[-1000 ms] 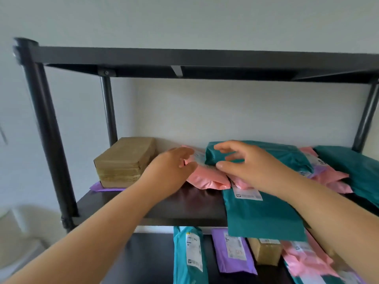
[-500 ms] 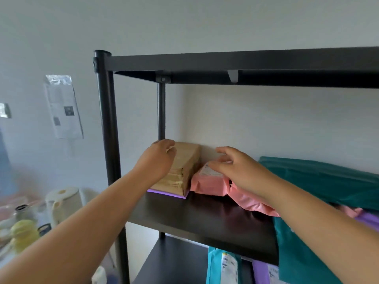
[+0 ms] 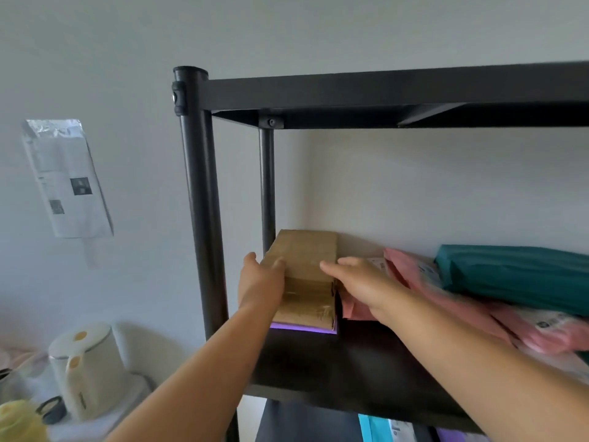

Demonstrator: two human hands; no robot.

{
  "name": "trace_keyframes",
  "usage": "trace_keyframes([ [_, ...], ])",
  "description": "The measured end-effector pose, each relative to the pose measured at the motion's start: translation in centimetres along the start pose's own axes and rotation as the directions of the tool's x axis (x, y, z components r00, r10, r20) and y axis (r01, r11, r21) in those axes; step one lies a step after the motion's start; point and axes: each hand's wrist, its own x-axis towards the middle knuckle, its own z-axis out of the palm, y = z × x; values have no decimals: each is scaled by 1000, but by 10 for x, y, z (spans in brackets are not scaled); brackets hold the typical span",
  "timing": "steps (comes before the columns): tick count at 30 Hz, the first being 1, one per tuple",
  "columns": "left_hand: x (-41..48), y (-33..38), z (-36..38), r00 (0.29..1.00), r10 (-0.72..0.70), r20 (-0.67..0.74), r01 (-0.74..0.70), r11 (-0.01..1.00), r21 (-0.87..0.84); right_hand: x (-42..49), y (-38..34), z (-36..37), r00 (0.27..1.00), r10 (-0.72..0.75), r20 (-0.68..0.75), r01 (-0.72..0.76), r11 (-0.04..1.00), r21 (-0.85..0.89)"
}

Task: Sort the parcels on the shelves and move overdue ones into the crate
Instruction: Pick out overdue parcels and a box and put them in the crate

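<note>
Cardboard parcel [image 3: 302, 266]: left hand [image 3: 259, 287] grips; right hand [image 3: 363, 282] moved from pink mailer [image 3: 414, 277].

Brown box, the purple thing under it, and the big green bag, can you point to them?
Brown cardboard box [image 3: 304, 250]: head view, its top face.
Purple parcel [image 3: 302, 328]: head view, front edge peeking from under the box.
Teal mailer bag [image 3: 510, 272]: head view, middle of its side.

Left hand [image 3: 259, 282] curled, right hand [image 3: 360, 279] flat

The left hand [image 3: 259, 287] and right hand [image 3: 361, 283] are bare, as are both forearms [image 3: 207, 371].
</note>
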Motion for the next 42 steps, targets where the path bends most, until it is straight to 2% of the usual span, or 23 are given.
trace_keyframes([
  [3, 6, -5, 2, 999, -48, 21, 49, 995, -92, 2, 0, 9, 997, 62, -45, -58, 995, 79],
  [8, 3, -2, 2, 998, -35, 52, 39, 996, -82, -3, -3, 12, 989, 144, -33, -138, 980, 143],
  [15, -13, 24, -7, 999, 50, -9, -51, 983, -176, -10, -12, -1, 997, 14, -73, 2, 977, 213],
  [19, -28, 43, -10, 997, 82, 1, -78, 946, -314, -26, -17, -24, 993, -49, -106, 78, 956, 281],
  [24, -43, 58, -8, 990, 65, 128, 8, 867, -498, -51, -15, -55, 990, -134, -51, 143, 914, 379],
  [28, -54, 61, 1, 970, 33, 243, 110, 827, -552, -71, -1, -75, 974, -200, -103, 225, 885, 408],
  [30, -62, 58, 7, 941, 61, 333, 154, 800, -581, -79, 8, -83, 960, -233, -157, 278, 869, 410],
  [33, -69, 47, 16, 876, 115, 468, 188, 812, -552, -91, 20, -91, 942, -264, -208, 328, 855, 401],
  [36, -71, 41, 27, 817, 144, 559, 240, 796, -556, -99, 33, -98, 944, -241, -227, 321, 831, 455],
  [39, -72, 40, 32, 809, 139, 571, 255, 793, -554, -103, 43, -101, 965, -208, -161, 262, 812, 522],
  [42, -75, 42, 36, 809, 156, 567, 221, 813, -539, -107, 47, -103, 981, -165, -99, 192, 834, 517],
])
